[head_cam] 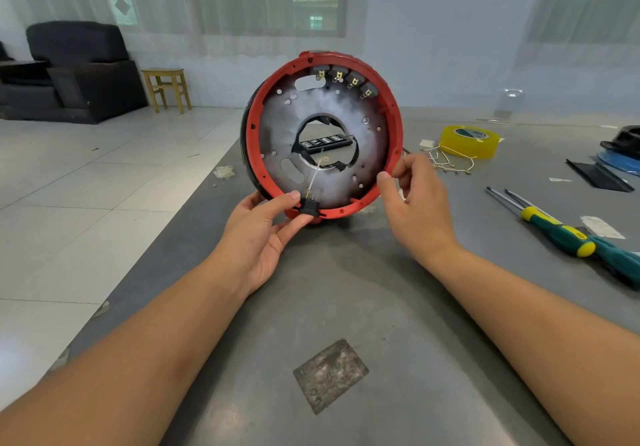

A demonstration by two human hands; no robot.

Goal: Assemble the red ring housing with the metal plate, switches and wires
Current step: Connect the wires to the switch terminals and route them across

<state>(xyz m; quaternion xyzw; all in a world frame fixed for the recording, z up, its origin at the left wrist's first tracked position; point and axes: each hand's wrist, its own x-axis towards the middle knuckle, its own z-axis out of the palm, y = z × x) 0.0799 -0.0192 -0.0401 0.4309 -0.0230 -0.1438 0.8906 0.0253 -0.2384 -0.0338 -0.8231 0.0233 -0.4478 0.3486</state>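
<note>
The red ring housing (394, 123) stands on its edge above the grey table, its open side facing me. A round metal plate (277, 126) with a central hole sits inside it. Several switches (344, 80) line the upper inner rim. My left hand (263, 234) grips the lower rim, thumb and fingers around a small black switch (309, 207) with a thin white wire (317, 170) running up toward the centre hole. My right hand (415, 199) holds the right lower rim, thumb on the red edge.
On the grey table (346, 289) to the right lie a yellow tape roll (469, 140), loose wires (450, 165), two green-yellow screwdrivers (568, 237) and black and blue parts (616, 154). A black bit case (325, 142) shows through the hole. The table's left edge drops to the tiled floor.
</note>
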